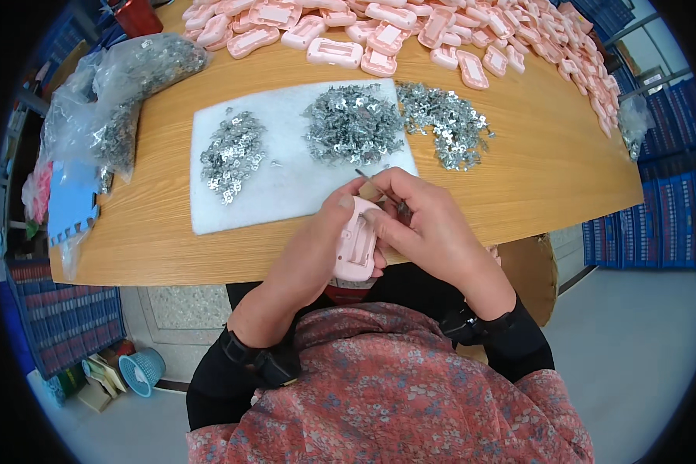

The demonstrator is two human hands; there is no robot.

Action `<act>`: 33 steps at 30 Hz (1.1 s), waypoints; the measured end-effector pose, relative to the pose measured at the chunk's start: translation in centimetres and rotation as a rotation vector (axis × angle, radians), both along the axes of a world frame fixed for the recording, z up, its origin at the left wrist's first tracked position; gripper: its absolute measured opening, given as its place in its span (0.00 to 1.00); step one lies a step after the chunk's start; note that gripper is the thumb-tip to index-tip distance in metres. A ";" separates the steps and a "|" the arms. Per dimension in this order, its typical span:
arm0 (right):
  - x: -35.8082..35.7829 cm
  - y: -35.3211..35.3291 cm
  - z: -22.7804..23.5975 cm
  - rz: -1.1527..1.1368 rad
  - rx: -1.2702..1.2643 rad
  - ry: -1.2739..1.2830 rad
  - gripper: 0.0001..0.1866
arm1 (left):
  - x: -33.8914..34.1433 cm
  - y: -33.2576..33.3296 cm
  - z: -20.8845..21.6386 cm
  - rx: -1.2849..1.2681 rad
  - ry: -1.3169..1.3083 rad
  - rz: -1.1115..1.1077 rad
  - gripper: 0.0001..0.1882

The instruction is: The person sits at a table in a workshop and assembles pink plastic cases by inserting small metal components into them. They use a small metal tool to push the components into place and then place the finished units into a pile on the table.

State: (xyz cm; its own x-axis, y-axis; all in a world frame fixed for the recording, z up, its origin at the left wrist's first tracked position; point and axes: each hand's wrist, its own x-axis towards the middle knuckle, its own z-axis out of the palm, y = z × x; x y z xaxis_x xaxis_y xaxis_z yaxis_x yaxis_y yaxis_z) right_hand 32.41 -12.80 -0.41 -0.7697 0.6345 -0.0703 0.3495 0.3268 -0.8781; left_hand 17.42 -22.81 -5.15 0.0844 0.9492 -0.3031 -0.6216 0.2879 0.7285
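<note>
My left hand (pixel 317 240) is closed around a pale pink plastic casing (pixel 354 259), held tilted above the table's near edge. A long recessed slot runs down the casing's face. My right hand (pixel 425 224) is closed on a thin dark metal tool (pixel 370 182), whose tip points up and left; its kind does not show clearly. The right thumb presses at the casing's upper end. Whether a small metal part sits under that thumb is hidden. Just beyond my hands, a heap of small metal clips (pixel 353 124) lies on a white foam sheet (pixel 282 189).
Another pile of metal pieces (pixel 232 155) lies on the sheet's left, and one more pile (pixel 448 124) to its right. Many pink casings (pixel 335 52) cover the table's far side. Plastic bags of metal parts (pixel 124 100) and a blue foam mat (pixel 71 193) are at the left.
</note>
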 end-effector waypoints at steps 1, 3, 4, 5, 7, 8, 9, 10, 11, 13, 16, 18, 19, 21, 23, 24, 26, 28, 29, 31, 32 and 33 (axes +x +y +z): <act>0.2 0.1 -0.1 -0.007 -0.055 -0.011 0.13 | 0.0 -0.1 0.5 -0.016 0.020 0.004 0.31; 0.5 0.1 -0.5 -0.026 -0.115 -0.008 0.12 | -0.1 -0.2 0.8 -0.037 0.016 0.007 0.31; 0.5 0.1 -0.8 -0.039 -0.120 0.005 0.12 | -0.2 -0.2 0.8 -0.044 -0.007 0.005 0.31; 0.5 0.0 -0.9 -0.051 -0.126 0.018 0.12 | -0.3 -0.2 0.9 -0.050 -0.031 0.004 0.32; 0.5 -0.2 -0.9 -0.041 -0.195 0.066 0.12 | -0.3 -0.2 0.7 -0.034 -0.043 -0.026 0.31; 0.5 -0.2 -1.0 -0.036 -0.230 0.091 0.12 | -0.2 -0.1 0.6 -0.026 -0.050 -0.040 0.31; 0.6 -0.1 -1.2 -0.037 -0.324 0.129 0.13 | -0.2 -0.2 0.8 -0.049 -0.034 -0.037 0.30; 0.8 0.1 -1.6 -0.038 -0.419 0.167 0.13 | -0.2 -0.2 1.2 -0.072 -0.018 -0.033 0.29; 1.0 0.3 -1.9 -0.038 -0.513 0.205 0.14 | -0.2 -0.3 1.5 -0.094 -0.001 -0.028 0.28; 1.3 0.8 -2.1 -0.030 -0.492 0.143 0.14 | 0.0 -0.5 0.4 0.040 0.242 0.029 0.24; 1.7 1.1 -1.9 -0.018 -0.476 0.092 0.14 | -0.5 -0.6 1.0 0.175 0.613 -0.038 0.21; 1.7 1.0 -1.4 -0.017 -0.478 0.103 0.13 | -0.7 -0.5 1.7 0.237 0.822 -0.074 0.19; 1.6 0.9 -1.3 -0.020 -0.482 0.125 0.13 | -0.6 -0.5 1.9 0.266 0.907 -0.060 0.19; 1.3 0.6 -0.7 -0.039 -0.491 0.173 0.12 | -0.4 -0.4 1.9 0.299 1.038 -0.035 0.18; 1.2 0.1 0.1 -0.072 -0.499 0.223 0.11 | -0.3 -0.3 1.6 0.309 1.130 -0.015 0.19; 1.2 0.1 0.2 -0.078 -0.523 0.270 0.11 | -0.3 -0.5 1.3 0.238 0.900 -0.008 0.19; 1.5 0.1 0.5 -0.090 -0.573 0.363 0.11 | -0.5 -0.7 0.6 0.102 0.436 0.009 0.20; 1.3 0.1 -0.1 -0.098 -0.436 0.372 0.12 | -1.1 -0.9 0.7 0.052 0.067 -0.013 0.21; 1.1 0.0 -0.5 -0.103 -0.368 0.376 0.13 | -1.3 -0.9 0.8 0.027 -0.118 -0.024 0.21; 0.8 -0.4 -1.4 -0.104 -0.286 0.356 0.15 | -1.1 -1.2 0.7 0.030 -0.189 -0.019 0.24; 0.6 -0.6 -1.7 -0.106 -0.246 0.345 0.16 | -1.1 -1.1 1.0 0.024 -0.196 -0.033 0.24; 0.5 -0.6 -1.9 -0.101 -0.238 0.327 0.16 | -1.0 -1.2 1.3 0.017 -0.204 -0.044 0.25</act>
